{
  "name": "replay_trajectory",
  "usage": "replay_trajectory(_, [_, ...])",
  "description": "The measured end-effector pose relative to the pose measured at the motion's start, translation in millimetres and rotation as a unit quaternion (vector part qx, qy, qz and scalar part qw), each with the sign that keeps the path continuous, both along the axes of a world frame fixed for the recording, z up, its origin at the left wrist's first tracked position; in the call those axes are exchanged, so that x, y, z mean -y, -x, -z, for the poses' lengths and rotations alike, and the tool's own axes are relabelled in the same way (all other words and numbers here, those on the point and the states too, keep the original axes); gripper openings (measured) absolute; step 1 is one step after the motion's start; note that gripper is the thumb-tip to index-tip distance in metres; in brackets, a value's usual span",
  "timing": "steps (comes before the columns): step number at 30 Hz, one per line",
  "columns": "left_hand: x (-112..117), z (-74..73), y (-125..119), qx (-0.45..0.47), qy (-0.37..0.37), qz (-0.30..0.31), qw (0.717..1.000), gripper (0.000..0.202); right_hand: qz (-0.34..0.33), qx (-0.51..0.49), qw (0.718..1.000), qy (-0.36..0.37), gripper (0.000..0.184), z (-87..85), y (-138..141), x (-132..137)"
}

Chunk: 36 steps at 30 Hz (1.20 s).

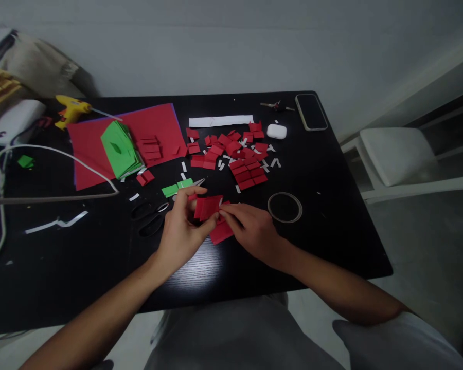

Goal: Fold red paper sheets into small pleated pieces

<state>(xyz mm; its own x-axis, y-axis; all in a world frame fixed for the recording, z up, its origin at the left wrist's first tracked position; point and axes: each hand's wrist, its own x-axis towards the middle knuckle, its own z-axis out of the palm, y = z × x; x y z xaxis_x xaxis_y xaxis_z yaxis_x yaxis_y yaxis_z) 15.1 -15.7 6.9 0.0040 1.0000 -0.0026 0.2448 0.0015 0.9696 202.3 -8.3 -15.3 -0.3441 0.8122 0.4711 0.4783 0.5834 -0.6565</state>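
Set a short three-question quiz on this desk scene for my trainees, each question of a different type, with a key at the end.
1. Multiple choice: What does the left hand hold?
A. A glue gun
B. Red paper
C. A cable

2. True or false: The phone lies to the right of the small white case, as the camera sees it.

3. Fill in the gap: The top of the paper stack lying on the large red sheet is ______ in colour.

Key: 1. B; 2. True; 3. green
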Motion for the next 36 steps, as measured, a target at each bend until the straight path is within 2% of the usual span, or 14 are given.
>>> replay_trajectory(6, [0, -0.2, -1, -0.006, -0.010, 0.012, 1.000, 0.050, 0.005, -0.009, 1.000, 0.018, 0.016, -3.5, 0, -1])
replay_trajectory(14, [0, 6.7, 1, 0.002, -0.010, 0.037, 0.999, 0.050, -0.014, 0.001, 0.998, 0.056, 0.015, -4.1, -3, -4])
replay_trajectory(18, [0, 4.6, 0, -0.009, -0.015, 0.037, 0.999, 0.051, -0.010, -0.006, 0.998, 0.060, 0.013, -3.8, -4, -5])
replay_trajectory(24, [-2, 2.7, 3, -0.023, -0.012, 0.030, 0.999, 0.052, 0.005, -0.036, 0.994, 0.102, 0.009, -9.7, -6, -6])
replay_trajectory(31, [-4, 1.7, 5, -0.015, -0.006, 0.013, 1.000, 0.052, -0.003, -0.017, 0.999, 0.036, 0.008, -10.4, -3, -4])
replay_trajectory(36, [-3, -0.7, 3, -0.023, -0.006, 0.029, 0.999, 0.052, 0.010, 0.001, 1.000, 0.020, 0.004, -9.0, -3, -3])
